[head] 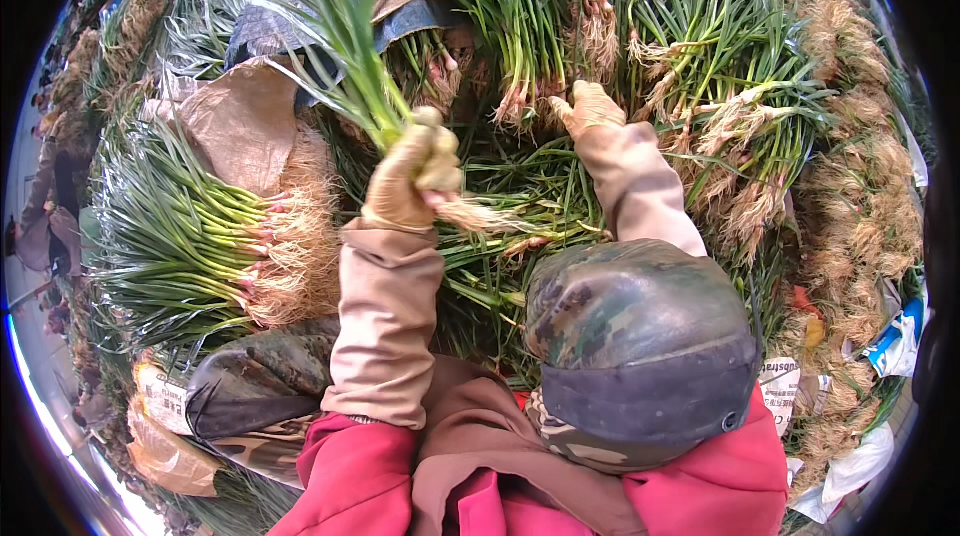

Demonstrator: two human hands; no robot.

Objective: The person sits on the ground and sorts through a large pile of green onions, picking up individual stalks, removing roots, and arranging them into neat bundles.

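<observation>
My left hand (420, 168), in a tan glove, grips a small bunch of green garlic-like plants (375, 86). Their leaves point up and away, and pale roots hang out below the fist. My right hand (596, 110), also gloved, reaches forward with thumb and forefinger apart and nothing visible between them. Just beyond it are the roots of an upright bunch (525, 78); whether the fingertips touch any plant I cannot tell. Loose, tangled plants (675, 116) lie to its right. Left of my left arm rests a neat pile of plants (217, 236), roots facing inward.
Camouflage-covered knees, right (645, 333) and left (262, 378), rise beside my forearms. Cut leaves (517, 198) litter the ground between my arms. Brown sacking (244, 123) and blue cloth (262, 30) lie at the upper left. Rows of rooted bundles (862, 183) line the right side.
</observation>
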